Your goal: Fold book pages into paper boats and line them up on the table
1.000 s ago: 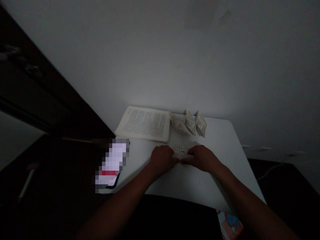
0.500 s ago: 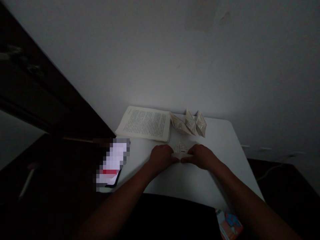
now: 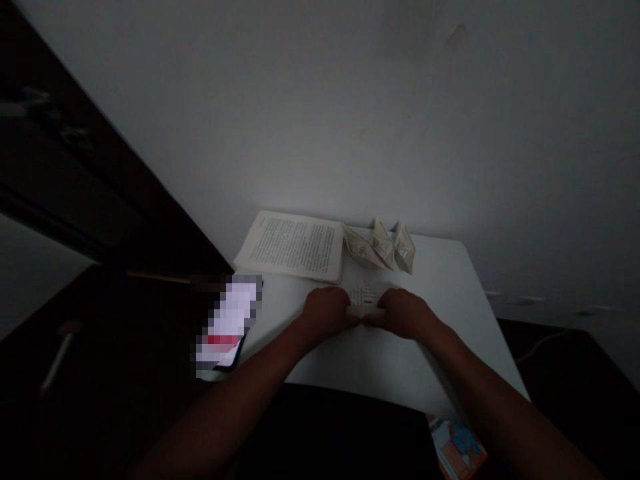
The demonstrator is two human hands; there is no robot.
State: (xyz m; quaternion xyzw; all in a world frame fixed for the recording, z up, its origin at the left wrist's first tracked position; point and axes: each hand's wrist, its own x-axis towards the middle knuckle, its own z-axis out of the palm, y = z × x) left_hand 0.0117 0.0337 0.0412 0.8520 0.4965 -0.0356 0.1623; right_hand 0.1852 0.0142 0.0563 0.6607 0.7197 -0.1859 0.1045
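Note:
Both my hands rest on a small white table (image 3: 450,293) in dim light, pressing a folded piece of printed paper (image 3: 365,298) between them. My left hand (image 3: 327,312) is closed on the paper's left end. My right hand (image 3: 404,313) is closed on its right end, and the fingertips of both hands nearly meet under the fold. Behind the paper, near the wall, several folded paper boats (image 3: 383,245) stand in a row. An open book (image 3: 295,245) with printed pages lies to their left.
A lit phone (image 3: 227,327) lies at the table's left front corner. A colourful box or card (image 3: 457,445) sticks out below the table's front right edge. Dark furniture fills the left side. A white wall stands right behind the table.
My hands have shifted slightly away from me with the folded paper. The view has drifted a little; nothing else on the table moved.

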